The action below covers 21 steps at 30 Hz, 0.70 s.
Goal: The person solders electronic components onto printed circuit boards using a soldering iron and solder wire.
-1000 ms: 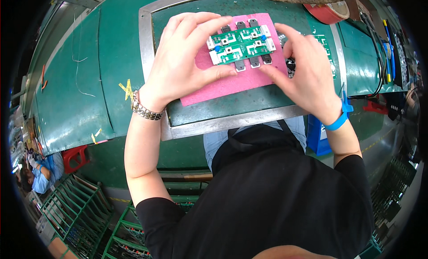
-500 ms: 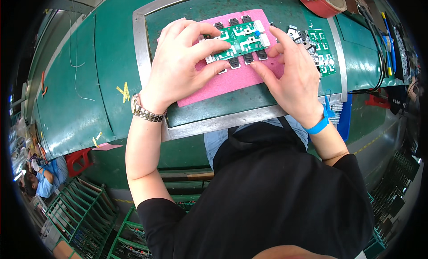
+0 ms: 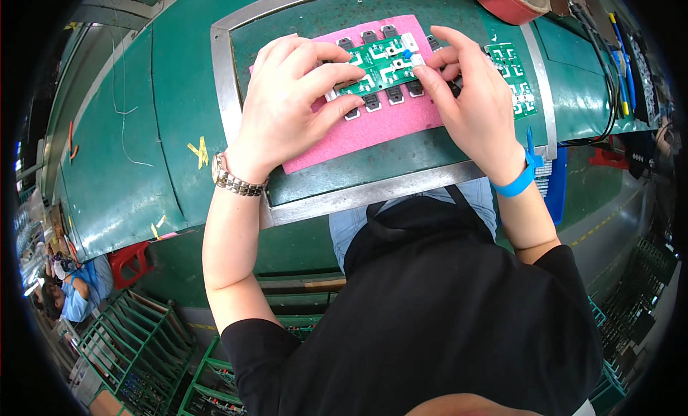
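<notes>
A green circuit board (image 3: 380, 73) with white pads and a small blue part lies on a pink foam sheet (image 3: 401, 133). Black parts with metal tabs (image 3: 395, 95) stick out along its near and far long edges. My left hand (image 3: 290, 101) grips the board's left end, fingers over the top and thumb by the near edge. My right hand (image 3: 473, 104) is at the opposite end; its thumb tip presses the white piece there, the index finger stretches out above, and the other fingers curl in behind. Whether a small part is between them is hidden.
A metal-framed green work surface (image 3: 365, 194) carries the foam. More green boards (image 3: 522, 97) lie right of my right hand. A red tape roll (image 3: 516, 6) sits at the far right, with dark cables (image 3: 593, 36) beside it. Yellow tape strips (image 3: 199, 152) stick to the table at left.
My right thumb has moved up from beside the board's near edge onto its right end, and the fingers have drawn in. My left hand keeps its grip. The board has shifted slightly left.
</notes>
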{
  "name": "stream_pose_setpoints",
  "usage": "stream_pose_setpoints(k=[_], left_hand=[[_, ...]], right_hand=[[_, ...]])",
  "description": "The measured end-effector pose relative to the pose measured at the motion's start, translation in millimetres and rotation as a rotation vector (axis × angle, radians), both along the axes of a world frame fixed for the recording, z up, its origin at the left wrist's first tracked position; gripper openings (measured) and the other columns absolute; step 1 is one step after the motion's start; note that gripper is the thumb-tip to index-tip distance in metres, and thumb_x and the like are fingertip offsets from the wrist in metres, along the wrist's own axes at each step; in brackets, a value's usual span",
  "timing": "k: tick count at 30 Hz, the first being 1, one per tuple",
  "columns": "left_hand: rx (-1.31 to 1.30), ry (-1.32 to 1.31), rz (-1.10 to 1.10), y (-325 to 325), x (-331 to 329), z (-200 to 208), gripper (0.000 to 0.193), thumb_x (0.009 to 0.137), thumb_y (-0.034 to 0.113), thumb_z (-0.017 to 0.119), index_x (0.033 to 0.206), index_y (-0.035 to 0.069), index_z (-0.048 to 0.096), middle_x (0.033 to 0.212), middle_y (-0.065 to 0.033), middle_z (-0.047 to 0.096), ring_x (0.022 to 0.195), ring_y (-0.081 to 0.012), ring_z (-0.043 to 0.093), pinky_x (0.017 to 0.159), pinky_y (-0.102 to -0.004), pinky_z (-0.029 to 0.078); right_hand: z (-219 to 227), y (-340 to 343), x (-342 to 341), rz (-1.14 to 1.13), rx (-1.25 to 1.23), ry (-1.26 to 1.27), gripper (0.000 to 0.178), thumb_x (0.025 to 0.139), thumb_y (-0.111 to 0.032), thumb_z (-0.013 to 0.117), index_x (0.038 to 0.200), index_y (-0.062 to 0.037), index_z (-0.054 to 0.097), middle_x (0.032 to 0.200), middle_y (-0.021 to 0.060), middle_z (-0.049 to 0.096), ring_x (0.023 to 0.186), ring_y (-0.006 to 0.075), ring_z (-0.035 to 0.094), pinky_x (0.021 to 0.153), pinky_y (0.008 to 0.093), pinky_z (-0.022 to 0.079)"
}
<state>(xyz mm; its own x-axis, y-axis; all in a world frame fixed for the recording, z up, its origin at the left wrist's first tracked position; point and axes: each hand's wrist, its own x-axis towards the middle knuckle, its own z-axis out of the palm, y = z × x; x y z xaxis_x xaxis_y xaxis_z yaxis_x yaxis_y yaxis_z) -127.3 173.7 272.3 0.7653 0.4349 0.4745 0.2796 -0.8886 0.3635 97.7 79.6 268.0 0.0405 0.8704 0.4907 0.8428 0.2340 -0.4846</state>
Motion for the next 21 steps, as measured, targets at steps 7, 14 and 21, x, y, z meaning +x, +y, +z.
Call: stream_pose_setpoints(k=[7, 14, 21], left_hand=[[0.006, -0.04, -0.012, -1, 0, -1, 0.034, 0.066, 0.011, 0.08, 0.097, 0.009, 0.068, 0.101, -0.0037, 0.065, 0.088, -0.0244, 0.058, 0.085, -0.038, 0.044], [-0.002, -0.047, -0.005, 0, 0, -4, 0.037, 0.066, 0.012, 0.08, 0.1, 0.008, 0.067, 0.101, -0.0041, 0.065, 0.087, -0.024, 0.058, 0.084, -0.0371, 0.044], [0.014, -0.036, 0.003, 1, 1, -4, 0.038, 0.066, 0.012, 0.08, 0.101, 0.009, 0.066, 0.102, -0.0045, 0.065, 0.09, -0.0244, 0.06, 0.085, -0.0375, 0.045]], right_hand=[[3, 3, -5, -0.006, -0.125, 0.108, 0.042, 0.084, -0.003, 0.069, 0.122, -0.0003, 0.052, 0.085, 0.0047, 0.067, 0.072, 0.0133, 0.063, 0.067, 0.0255, 0.05], [-1, 5, -4, -0.021, -0.16, 0.17, 0.04, 0.084, -0.003, 0.069, 0.12, 0.0012, 0.051, 0.086, 0.0046, 0.067, 0.074, 0.011, 0.062, 0.07, 0.0242, 0.051], [8, 0, 8, -0.031, -0.133, 0.203, 0.036, 0.086, -0.011, 0.07, 0.116, 0.0007, 0.053, 0.081, 0.0069, 0.065, 0.067, 0.0162, 0.064, 0.06, 0.0281, 0.051]])
